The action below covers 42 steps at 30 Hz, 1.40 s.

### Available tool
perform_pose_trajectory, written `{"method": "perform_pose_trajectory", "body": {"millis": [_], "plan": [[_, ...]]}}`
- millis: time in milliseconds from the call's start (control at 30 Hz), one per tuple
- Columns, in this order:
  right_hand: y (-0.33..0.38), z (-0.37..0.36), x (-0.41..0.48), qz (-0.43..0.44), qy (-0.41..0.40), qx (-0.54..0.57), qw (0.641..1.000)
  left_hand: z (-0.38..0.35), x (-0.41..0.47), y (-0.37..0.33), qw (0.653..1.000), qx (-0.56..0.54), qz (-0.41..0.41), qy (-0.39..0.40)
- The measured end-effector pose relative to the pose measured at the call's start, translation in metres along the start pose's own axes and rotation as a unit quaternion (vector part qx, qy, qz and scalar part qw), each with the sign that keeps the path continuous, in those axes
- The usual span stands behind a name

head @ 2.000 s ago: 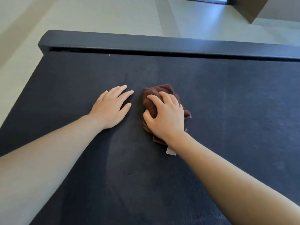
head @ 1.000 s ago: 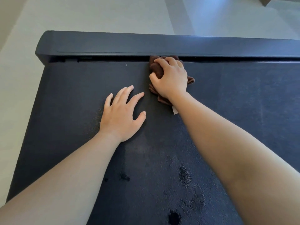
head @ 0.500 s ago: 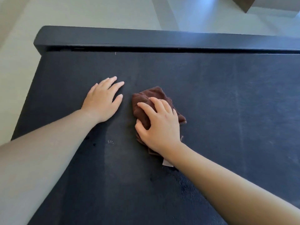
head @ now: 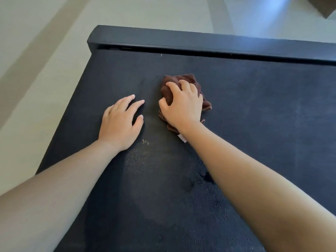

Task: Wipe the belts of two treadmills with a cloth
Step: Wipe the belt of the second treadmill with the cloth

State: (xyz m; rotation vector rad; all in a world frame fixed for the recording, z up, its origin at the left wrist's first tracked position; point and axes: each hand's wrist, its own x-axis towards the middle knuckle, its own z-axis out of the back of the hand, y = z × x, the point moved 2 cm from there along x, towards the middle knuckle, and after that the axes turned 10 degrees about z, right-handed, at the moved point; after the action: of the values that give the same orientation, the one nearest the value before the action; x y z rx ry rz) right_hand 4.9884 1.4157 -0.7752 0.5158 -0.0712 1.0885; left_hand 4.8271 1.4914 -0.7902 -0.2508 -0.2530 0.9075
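2 bare forearms enter from the bottom edge, with no sleeve in view on either. The left hand (head: pixel 120 122) and right hand (head: pixel 183 108) are uncovered, with short, plain nails.

Pale floor (head: pixel 54 42) across upper frame; darker stripe at upper left; brown furniture corner (head: pixel 325 6) upper right.

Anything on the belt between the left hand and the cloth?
No. In the head view, only a narrow strip of bare treadmill belt separates the left hand from the brown cloth under the right hand.
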Motion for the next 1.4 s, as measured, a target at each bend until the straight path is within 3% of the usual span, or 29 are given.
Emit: {"method": "perform_pose_trajectory", "body": {"millis": [133, 267, 467, 767, 1000, 1400], "plan": [[0.025, 0.002, -0.040, 0.023, 0.019, -0.001, 1.000, 0.002, 0.008, 0.007, 0.999, -0.009, -0.021, 0.035], [0.033, 0.002, -0.050, 0.021, -0.013, 0.003, 1.000, 0.008, 0.033, 0.029, 0.996, 0.038, -0.057, 0.058], [0.019, -0.024, 0.030, -0.004, -0.026, -0.002, 1.000, 0.005, 0.083, 0.043, 0.994, 0.049, -0.068, 0.069], [-0.003, -0.055, 0.150, -0.032, -0.016, -0.024, 0.999, -0.002, 0.087, 0.047, 0.996, 0.030, -0.082, 0.027], [0.023, -0.034, 0.075, 0.003, 0.024, -0.021, 0.999, 0.003, 0.086, 0.045, 0.997, 0.008, -0.073, 0.039], [0.093, -0.010, -0.072, 0.027, 0.016, 0.018, 0.999, 0.026, 0.031, 0.077, 0.994, -0.004, -0.088, 0.067]]}}
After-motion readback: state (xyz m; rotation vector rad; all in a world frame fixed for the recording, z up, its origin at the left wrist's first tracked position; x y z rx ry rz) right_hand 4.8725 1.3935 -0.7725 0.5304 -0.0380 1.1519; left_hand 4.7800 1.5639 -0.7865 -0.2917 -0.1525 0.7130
